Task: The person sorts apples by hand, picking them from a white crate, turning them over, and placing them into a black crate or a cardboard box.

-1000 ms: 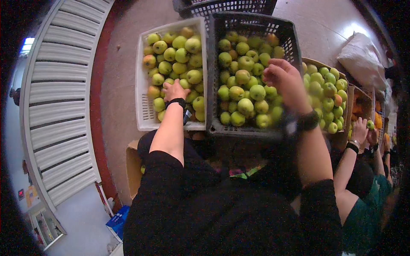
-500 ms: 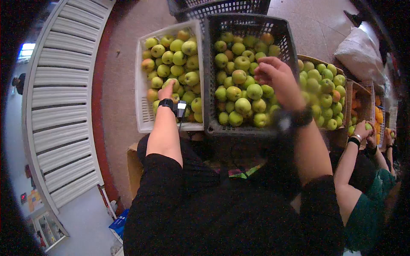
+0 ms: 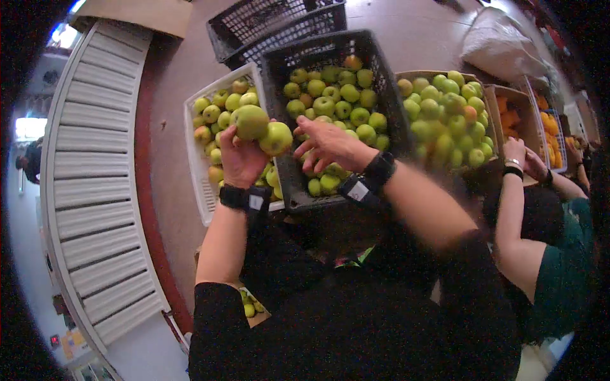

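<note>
Two hands (image 3: 244, 164); the left holds two apples (image 3: 250, 122)

We see a grey-brown floor (image 3: 171, 165) with a dark red band (image 3: 151, 222) along its left side. On it, though their undersides are hidden from us, appear to stand a slanted white crate (image 3: 202, 193), a black crate (image 3: 389, 95) just to its right, more black crates (image 3: 276, 32) behind, a cardboard box (image 3: 422, 73) farther right and a pale sack (image 3: 502, 44) beyond.
</note>
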A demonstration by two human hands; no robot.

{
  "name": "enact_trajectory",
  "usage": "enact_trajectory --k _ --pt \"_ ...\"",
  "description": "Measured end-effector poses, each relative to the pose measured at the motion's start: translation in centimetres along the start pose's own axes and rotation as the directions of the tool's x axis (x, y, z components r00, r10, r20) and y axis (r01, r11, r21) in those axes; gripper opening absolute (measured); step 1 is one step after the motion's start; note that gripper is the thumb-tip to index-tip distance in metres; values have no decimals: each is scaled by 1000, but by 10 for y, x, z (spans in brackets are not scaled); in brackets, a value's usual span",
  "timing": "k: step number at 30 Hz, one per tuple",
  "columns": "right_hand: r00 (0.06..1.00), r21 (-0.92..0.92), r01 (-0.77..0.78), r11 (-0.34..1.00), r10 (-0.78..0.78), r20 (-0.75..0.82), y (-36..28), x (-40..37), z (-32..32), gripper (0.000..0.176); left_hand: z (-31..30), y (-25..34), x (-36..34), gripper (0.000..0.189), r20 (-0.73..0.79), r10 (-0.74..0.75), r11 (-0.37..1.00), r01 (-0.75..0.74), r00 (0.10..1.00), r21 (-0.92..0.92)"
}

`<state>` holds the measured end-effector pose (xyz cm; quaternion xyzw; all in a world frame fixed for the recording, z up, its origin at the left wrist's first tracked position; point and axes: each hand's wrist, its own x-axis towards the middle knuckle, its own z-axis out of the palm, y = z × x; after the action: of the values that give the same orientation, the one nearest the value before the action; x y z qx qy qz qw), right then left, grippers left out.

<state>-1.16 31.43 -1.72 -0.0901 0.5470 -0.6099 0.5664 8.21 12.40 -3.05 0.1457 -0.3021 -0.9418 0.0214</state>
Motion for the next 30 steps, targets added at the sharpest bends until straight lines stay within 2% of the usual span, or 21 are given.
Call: enact_trajectory --k 2,3,6,7,10,11,13,14,15,18,21,24,27,29,30 --pt "997 41 21 999 -24 79 5 -3 0 50 18 -18 -1 53 74 -30 998 34 997 -51" --pt "992 57 29 998 -36 122 7 -3 -1 52 25 -25 -1 55 31 -7 997 9 1000 -73" --pt "979 281 -58 958 -1 203 12 15 -19 50 36 -35 9 53 71 31 973 -14 997 -232" --pt "965 316 -27 948 -58 256 10 21 -27 45 37 -34 12 53 81 57 964 -33 995 -265" --pt "970 193 242 951 -244 -17 -3 5 -16 45 40 -25 19 51 59 68 946 -45 996 -322" --pt "940 256 339 905 -339 -46 -3 8 -16 57 40 -22 19 51 94 70 947 -37 993 -319" --pt "838 2 540 841 -538 -88 2 16 -17 60 36 -18 19 50 163 73 950 -19 984 -310" --pt "771 -127 619 775 -630 -87 5 19 -17 61 36 -18 19 50 150 60 942 -6 987 -336" --pt "778 -125 605 787 -617 -121 3 16 -15 65 36 -21 18 50 138 46 932 7 989 -362" --pt "702 -151 676 722 -692 -165 5 20 -13 66 34 -26 19 49 139 7 919 48 990 -391" --pt "700 -241 657 714 -697 -155 6 20 -14 66 36 -27 20 47 153 -18 925 74 988 -373" --pt "714 -214 641 737 -675 -185 7 20 -14 68 35 -26 21 45 154 -22 927 78 988 -367" --pt "743 -326 544 773 -624 -241 7 21 -22 58 36 -26 19 45 133 -26 921 75 991 -382" --pt "846 78 505 860 -475 -242 2 18 -23 46 37 -25 17 46 141 -33 913 87 989 -398" --pt "891 280 449 849 -400 -217 -1 17 -23 42 36 -25 17 47 157 -37 909 99 987 -406"
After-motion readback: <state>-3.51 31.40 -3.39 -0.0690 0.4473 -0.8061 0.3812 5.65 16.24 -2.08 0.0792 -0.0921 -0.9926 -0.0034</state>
